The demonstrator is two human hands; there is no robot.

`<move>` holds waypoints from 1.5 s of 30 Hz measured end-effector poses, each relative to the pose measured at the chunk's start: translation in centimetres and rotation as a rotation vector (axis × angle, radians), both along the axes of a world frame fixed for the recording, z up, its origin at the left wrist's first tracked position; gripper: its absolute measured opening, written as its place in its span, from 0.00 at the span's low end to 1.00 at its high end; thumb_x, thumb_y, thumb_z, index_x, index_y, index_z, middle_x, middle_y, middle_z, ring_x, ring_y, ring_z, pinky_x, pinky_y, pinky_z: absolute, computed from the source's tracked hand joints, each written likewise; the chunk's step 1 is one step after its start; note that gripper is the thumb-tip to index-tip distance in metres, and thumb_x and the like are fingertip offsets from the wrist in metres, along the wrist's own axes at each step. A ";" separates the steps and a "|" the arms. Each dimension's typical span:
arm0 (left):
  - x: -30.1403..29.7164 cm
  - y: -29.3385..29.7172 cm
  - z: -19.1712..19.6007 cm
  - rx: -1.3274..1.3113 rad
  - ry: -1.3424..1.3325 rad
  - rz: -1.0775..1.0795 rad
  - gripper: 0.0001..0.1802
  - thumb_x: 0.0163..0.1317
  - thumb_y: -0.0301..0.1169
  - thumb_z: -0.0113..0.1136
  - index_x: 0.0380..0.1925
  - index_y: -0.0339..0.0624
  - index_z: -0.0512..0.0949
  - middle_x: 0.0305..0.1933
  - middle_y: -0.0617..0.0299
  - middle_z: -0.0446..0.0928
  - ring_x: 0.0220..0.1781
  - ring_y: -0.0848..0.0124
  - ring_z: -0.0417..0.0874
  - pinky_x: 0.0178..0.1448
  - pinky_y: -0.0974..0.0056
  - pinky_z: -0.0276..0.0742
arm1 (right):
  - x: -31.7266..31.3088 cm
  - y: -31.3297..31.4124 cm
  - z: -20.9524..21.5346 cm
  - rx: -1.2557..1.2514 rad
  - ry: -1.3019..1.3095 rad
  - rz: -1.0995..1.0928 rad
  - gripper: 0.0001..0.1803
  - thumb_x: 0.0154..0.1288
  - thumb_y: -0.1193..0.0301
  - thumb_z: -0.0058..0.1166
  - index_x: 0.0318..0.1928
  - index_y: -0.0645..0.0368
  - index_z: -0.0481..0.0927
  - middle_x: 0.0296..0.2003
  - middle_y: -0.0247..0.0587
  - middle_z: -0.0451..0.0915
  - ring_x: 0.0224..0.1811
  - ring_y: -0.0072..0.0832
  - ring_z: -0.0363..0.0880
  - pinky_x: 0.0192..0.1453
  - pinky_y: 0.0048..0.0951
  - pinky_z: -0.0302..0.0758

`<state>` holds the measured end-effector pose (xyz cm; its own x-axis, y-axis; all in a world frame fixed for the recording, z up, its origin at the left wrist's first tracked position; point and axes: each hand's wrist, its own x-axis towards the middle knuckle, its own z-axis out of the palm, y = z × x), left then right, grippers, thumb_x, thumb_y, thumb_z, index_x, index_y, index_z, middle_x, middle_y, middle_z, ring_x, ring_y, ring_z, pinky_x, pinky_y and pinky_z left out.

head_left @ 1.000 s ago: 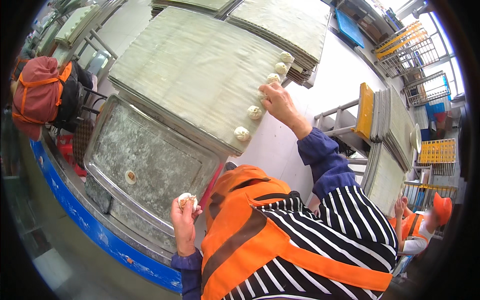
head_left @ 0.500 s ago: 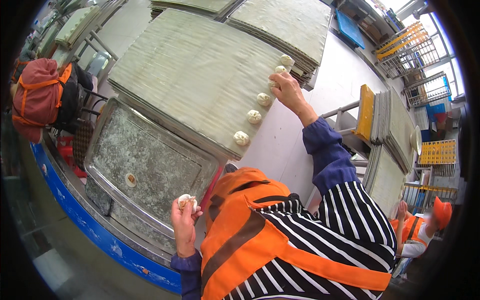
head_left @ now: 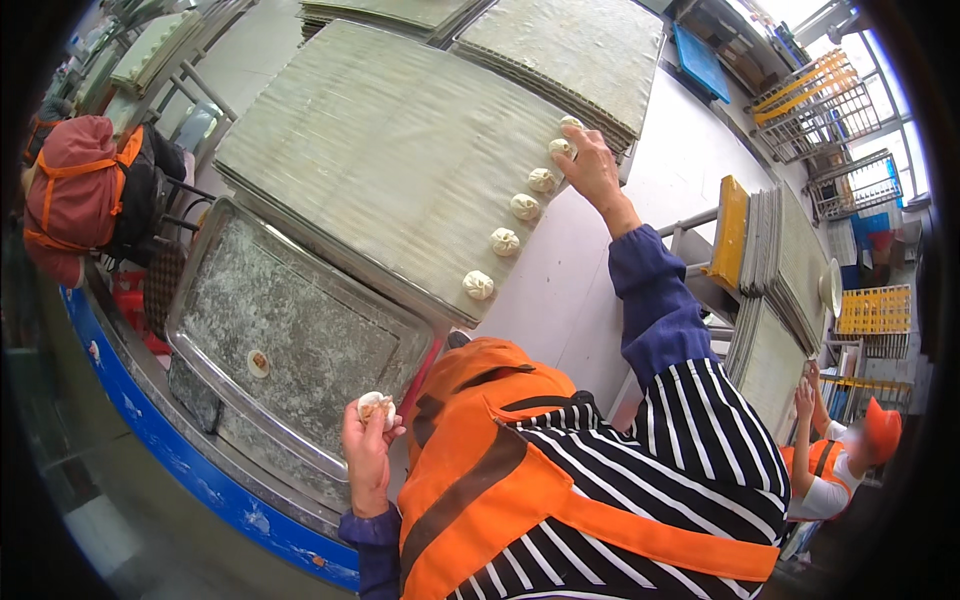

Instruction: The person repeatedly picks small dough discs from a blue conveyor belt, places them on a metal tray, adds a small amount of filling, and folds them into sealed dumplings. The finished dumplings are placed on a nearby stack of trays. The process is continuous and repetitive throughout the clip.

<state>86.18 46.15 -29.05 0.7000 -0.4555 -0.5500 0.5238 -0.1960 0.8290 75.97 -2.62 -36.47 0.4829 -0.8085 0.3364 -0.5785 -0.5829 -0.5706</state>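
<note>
My left hand [head_left: 368,450] is closed around a white dough wrapper [head_left: 377,408] with pinkish-brown filling showing at its top, beside the near corner of a metal tray. Farther right, my right hand [head_left: 595,172] reaches to the far end of a row of pleated white buns along the right edge of a pale board [head_left: 380,140]. Its thumb and forefinger lie on either side of the second-farthest bun [head_left: 561,147]. The farthest bun [head_left: 571,122] is partly behind the fingers. Nearer me in the row are several more buns, the nearest bun [head_left: 478,285] at the board's corner.
The flour-dusted metal tray [head_left: 300,300] bears a small pale disc [head_left: 258,363] with a brown centre. More stacked boards [head_left: 570,50] stand behind, others [head_left: 775,250] at right by a rail. A co-worker [head_left: 835,455] is at lower right, another person [head_left: 85,195] at left.
My right hand has shifted slightly away and right, from the third-farthest bun to the second-farthest, uncovering the third. My left hand stays almost in place. The co-worker at right has raised both arms.
</note>
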 end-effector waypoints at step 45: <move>2.6 8.4 1.6 -0.063 -0.363 0.096 0.10 0.72 0.26 0.51 0.51 0.37 0.70 0.44 0.62 0.79 0.47 0.76 0.81 0.51 0.69 0.79 | 13.7 38.1 12.0 0.617 0.072 1.453 0.05 0.57 0.81 0.59 0.35 0.63 0.79 0.28 0.50 0.79 0.30 0.45 0.80 0.33 0.36 0.76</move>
<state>88.82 54.55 -27.42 0.8855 -0.4030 -0.2313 0.2070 -0.1034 0.9729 89.70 35.47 -24.51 0.9358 0.3418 0.0867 0.2089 -0.3393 -0.9172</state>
